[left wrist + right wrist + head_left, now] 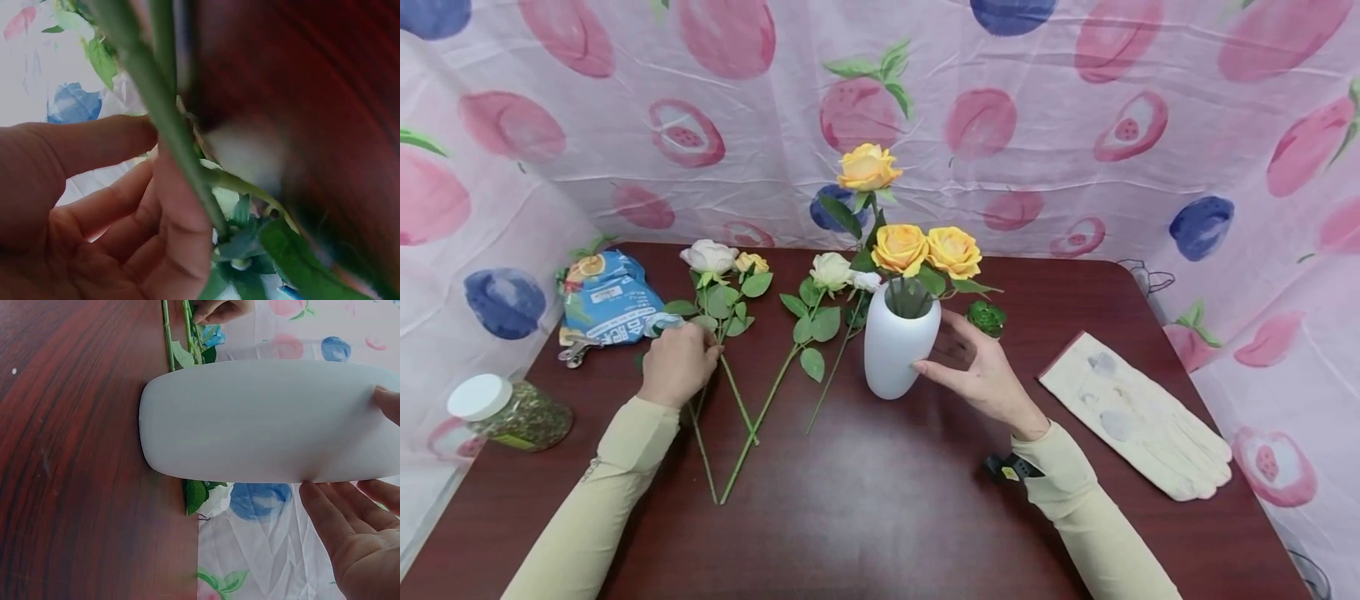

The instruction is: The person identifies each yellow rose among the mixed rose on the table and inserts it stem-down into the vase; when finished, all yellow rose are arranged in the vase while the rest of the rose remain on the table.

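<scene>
In the head view, a white vase [901,346] stands upright, with three yellow roses [901,249] in its mouth. My right hand [985,375] grips the vase's right side, thumb at the front and fingers behind; the right wrist view shows the thumb and fingertips against the white wall [269,422]. Over at the left, my left hand [679,365] is curled at a light-blue flower [662,322] among crossed stems. Its thumb and fingers pinch a green stem [165,125] in the left wrist view; the fingertips are partly hidden behind it.
White roses [709,257] and a small yellow rose [752,263] lie beside the left hand. Another pale rose [831,272] lies nearer the vase. A blue bag [613,300] and a lidded jar [527,415] stand left; gloves [1138,417] and a small green plant [986,318] are right.
</scene>
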Demonstrator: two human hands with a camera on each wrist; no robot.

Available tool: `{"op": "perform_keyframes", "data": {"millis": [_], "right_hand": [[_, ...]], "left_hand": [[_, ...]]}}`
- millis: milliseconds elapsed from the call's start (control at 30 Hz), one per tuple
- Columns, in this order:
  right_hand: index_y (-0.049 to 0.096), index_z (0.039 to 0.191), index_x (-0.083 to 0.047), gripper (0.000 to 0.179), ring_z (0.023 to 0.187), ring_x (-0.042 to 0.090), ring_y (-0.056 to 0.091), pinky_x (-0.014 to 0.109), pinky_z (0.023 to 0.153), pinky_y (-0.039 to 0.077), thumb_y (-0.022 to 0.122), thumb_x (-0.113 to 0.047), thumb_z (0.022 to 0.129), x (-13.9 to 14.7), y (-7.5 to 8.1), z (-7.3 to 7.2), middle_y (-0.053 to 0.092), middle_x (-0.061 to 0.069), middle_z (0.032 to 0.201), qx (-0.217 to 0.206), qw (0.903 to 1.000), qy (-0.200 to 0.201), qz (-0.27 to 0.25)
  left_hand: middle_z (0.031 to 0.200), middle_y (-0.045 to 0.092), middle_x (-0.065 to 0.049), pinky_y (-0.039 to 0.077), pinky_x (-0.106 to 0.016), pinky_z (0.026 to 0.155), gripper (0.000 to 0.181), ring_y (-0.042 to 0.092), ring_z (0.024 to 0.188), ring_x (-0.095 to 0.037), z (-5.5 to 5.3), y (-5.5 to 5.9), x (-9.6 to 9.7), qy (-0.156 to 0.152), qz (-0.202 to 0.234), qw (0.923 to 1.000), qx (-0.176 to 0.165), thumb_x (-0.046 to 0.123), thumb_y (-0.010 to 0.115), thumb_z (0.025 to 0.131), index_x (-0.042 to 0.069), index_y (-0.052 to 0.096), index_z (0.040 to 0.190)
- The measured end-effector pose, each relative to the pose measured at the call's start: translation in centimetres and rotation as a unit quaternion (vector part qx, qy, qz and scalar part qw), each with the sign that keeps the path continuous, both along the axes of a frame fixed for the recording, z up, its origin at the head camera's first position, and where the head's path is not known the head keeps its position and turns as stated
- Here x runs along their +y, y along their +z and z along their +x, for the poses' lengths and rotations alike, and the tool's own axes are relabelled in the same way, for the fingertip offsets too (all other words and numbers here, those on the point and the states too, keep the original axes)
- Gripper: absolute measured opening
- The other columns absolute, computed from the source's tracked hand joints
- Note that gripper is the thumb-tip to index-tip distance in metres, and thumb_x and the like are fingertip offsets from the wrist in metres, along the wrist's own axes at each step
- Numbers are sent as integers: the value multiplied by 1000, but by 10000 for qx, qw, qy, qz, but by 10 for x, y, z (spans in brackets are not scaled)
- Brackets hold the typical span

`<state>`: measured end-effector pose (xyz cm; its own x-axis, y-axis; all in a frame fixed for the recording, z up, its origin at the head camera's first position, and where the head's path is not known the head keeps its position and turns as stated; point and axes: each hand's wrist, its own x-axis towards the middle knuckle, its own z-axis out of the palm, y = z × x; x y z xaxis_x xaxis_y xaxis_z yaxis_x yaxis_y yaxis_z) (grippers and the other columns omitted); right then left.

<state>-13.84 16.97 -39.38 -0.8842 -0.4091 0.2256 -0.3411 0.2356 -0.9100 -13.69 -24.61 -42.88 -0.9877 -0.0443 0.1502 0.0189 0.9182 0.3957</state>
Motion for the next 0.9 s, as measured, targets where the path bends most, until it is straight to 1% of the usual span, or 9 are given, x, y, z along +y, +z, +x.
{"op": "perform_keyframes", "data": {"millis": [200,333,467,533,667,733,767,800,900], "right_hand": [[52,148,-15,67,123,24,66,43,103,55,82,-9,88,1,-1,-1,63,7,138,21,10000,55,-4],[53,147,-16,68,123,24,66,41,102,56,83,-9,87,1,-2,-2,63,6,137,47,10000,76,2],[54,146,-16,67,122,24,66,41,102,56,83,-8,87,1,-2,-2,64,7,136,89,9999,80,-11],[54,146,-16,67,120,23,67,40,101,56,84,-8,86,1,-2,-2,64,6,135,105,9999,72,-25],[54,146,-16,68,120,22,68,38,100,57,84,-9,86,1,-1,-2,64,6,135,96,9999,50,-22],[54,146,-16,68,120,22,67,38,100,57,84,-9,86,1,-1,-2,64,6,136,82,10000,48,-15],[54,146,-16,68,120,23,67,39,101,57,84,-9,86,2,-1,-2,64,6,136,71,10000,47,-14],[54,146,-16,67,120,23,67,39,101,57,84,-9,86,2,-1,-2,64,7,136,70,10000,43,-12],[54,146,-16,67,121,23,67,39,101,56,84,-10,87,2,-1,-1,64,7,136,40,10000,42,2]], "left_hand": [[66,62,-11,47,-44,51,24,59,59,-31,-3,4,-7,-204,22,9979,-608,12,67,90,10,64,65],[63,58,-5,46,-44,57,27,55,60,-27,-3,5,-10,-275,82,9979,-581,11,65,87,13,59,61],[68,65,-8,50,-54,66,20,61,65,-34,0,12,-9,-242,244,9988,-353,11,64,87,9,68,68],[73,68,-10,51,-55,69,17,64,69,-36,0,17,-7,-238,377,9987,-258,13,65,90,6,73,76],[82,74,-12,52,-43,68,20,68,73,-28,-1,30,-1,-336,965,9941,-356,20,66,96,2,77,94],[87,76,-13,54,-35,67,24,69,70,-21,-2,36,5,-497,1636,9835,-588,22,66,99,1,76,102],[90,77,-14,55,-32,67,26,70,69,-18,-2,38,8,-576,2040,9747,-713,24,66,101,-1,75,106],[91,77,-14,57,-30,67,28,70,68,-15,-3,41,12,-661,2482,9630,-820,23,66,102,-3,74,109],[92,77,-11,62,-30,73,31,72,68,-11,-4,48,26,-852,3696,9196,-1019,20,64,103,-9,67,114]]}}
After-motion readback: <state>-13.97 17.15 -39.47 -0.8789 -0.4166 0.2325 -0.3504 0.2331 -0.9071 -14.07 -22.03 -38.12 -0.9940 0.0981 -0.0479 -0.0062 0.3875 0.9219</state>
